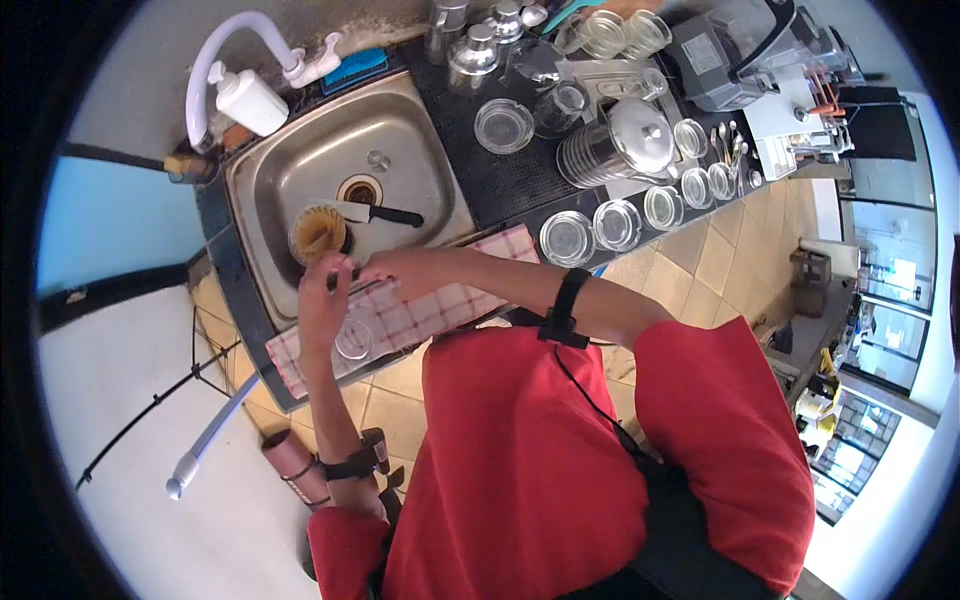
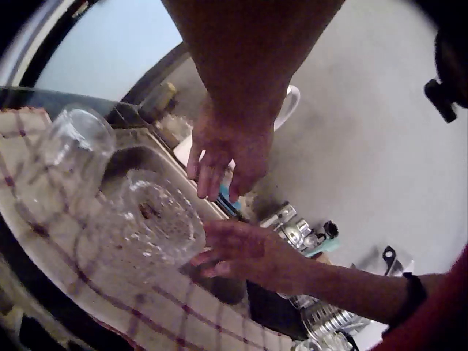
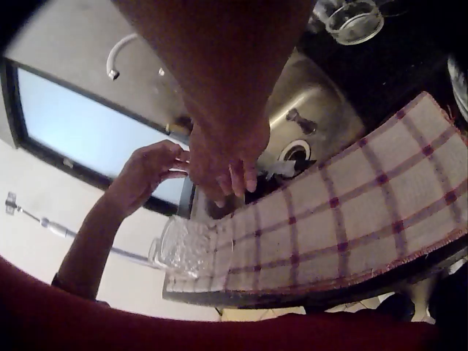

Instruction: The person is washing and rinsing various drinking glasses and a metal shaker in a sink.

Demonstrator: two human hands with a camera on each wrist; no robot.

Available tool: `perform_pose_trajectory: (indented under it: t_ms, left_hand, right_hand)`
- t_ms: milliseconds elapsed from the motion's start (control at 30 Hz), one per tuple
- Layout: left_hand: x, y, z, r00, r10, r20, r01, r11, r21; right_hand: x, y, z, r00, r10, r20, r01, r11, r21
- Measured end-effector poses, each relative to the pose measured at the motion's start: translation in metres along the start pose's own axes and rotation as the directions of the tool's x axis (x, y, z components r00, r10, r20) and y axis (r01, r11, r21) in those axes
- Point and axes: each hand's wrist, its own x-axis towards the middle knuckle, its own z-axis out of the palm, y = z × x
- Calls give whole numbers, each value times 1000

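Observation:
Fingers loosely bent, my left hand [image 1: 322, 305] [image 2: 232, 150] [image 3: 146, 175] is over the sink's near edge, with nothing visible in it. Close beside it is my right hand [image 1: 410, 272] [image 2: 256, 257] [image 3: 228, 157], its fingers extended; in the left wrist view its fingertips are by the rim of a clear patterned glass [image 2: 157, 219], contact unclear. A clear glass [image 1: 353, 338] stands on the checked cloth [image 1: 480, 262]; the right wrist view shows a patterned glass mug [image 3: 186, 248] there. An amber ribbed bowl-like piece [image 1: 320, 232] lies in the sink, partly hidden by the hands.
The steel sink [image 1: 290, 180] holds a knife [image 1: 398, 216] beside the drain. A curved faucet [image 1: 205, 80] and white bottle [image 1: 250, 103] stand behind it. Glass ashtrays [image 1: 567, 238], a lidded metal pot [image 1: 640, 140] and several jars cover the counter at right.

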Motion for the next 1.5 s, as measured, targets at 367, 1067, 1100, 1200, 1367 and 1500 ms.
perform_pose_trajectory:
  t_ms: [367,1067,1100,1200,1367,1500]
  left_hand:
    - [66,54,67,990,91,111,-62,968,-244]
    - [57,76,96,983,44,180,57,853,-519]
    - [54,74,94,986,24,166,66,853,-518]
    - [41,67,83,990,-29,135,93,863,-497]
    - [24,47,63,985,-125,118,168,836,-523]
    - [9,47,40,982,-182,45,177,824,-538]
  right_hand:
    - [-73,-14,-95,846,146,-512,-306,921,-243]
    - [-109,-57,-326,400,810,-430,-710,-23,-704]
    - [-106,-46,-326,415,809,-416,-694,-14,-720]
    - [-99,-20,-329,323,875,-359,-709,-27,-705]
    - [-88,-10,-327,268,897,-352,-659,-96,-746]
    - [-81,-19,-322,254,913,-319,-638,-89,-765]
